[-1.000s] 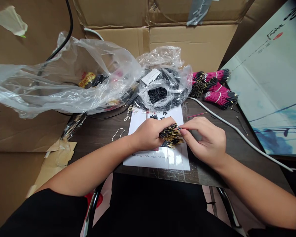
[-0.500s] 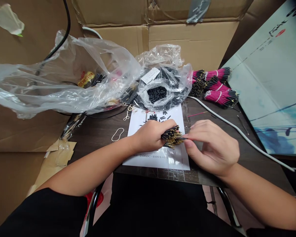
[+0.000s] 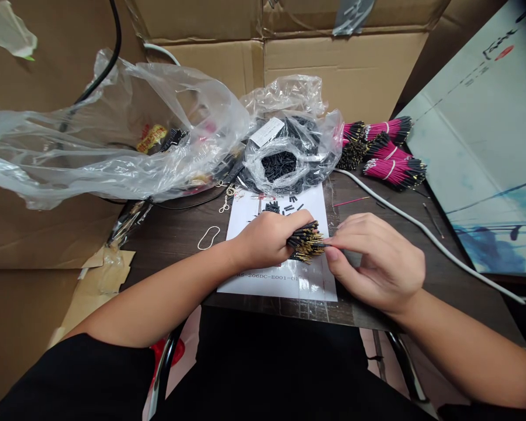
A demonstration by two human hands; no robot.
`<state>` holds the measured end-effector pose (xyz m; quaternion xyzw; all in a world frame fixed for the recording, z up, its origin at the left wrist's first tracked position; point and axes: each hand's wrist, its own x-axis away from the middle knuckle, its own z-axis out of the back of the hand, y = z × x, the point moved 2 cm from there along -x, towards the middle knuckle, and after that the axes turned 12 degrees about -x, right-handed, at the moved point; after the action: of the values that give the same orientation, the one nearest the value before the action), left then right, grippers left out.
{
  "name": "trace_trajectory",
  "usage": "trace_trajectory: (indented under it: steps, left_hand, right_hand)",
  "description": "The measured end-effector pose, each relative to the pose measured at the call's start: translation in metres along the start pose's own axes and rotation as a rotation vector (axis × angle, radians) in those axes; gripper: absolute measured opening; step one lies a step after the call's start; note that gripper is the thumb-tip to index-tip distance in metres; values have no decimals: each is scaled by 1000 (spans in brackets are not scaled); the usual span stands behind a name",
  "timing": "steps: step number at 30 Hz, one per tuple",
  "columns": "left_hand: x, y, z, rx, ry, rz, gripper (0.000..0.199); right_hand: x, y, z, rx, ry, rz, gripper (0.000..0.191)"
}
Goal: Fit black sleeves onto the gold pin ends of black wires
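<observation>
My left hand is wrapped round a bundle of wires, whose black-sleeved ends and gold tips face right. At the tip side of that bundle, my right hand pinches a thin dark piece, probably a black sleeve, between thumb and forefinger; the fingers cover most of it. Beneath both hands lies a printed white sheet. Loose black sleeves are scattered on its upper part. Just behind stands an open plastic bag full of more black sleeves.
Several tied bundles of pink wires lie at the back right, beside a white cable. A single pink wire and a rubber band lie on the dark table. A large clear bag fills the left; cardboard stands behind.
Both hands stay almost where they were, the left still round the wire bundle and the right still pinching at its tips. The view has shifted very slightly.
</observation>
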<state>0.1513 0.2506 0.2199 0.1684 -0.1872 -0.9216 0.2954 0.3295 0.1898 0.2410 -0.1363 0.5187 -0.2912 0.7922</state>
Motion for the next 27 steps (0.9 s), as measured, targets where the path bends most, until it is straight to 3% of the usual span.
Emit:
trace_trajectory:
  steps: [15,27]
  left_hand:
    - [1,1,-3,-23,-10,15,15]
    - [-1,9,-1,137,-56,22,9]
  right_hand:
    - [0,1,-1,123,-45,32,16]
    - [3,-1,0,150,-43,130,37]
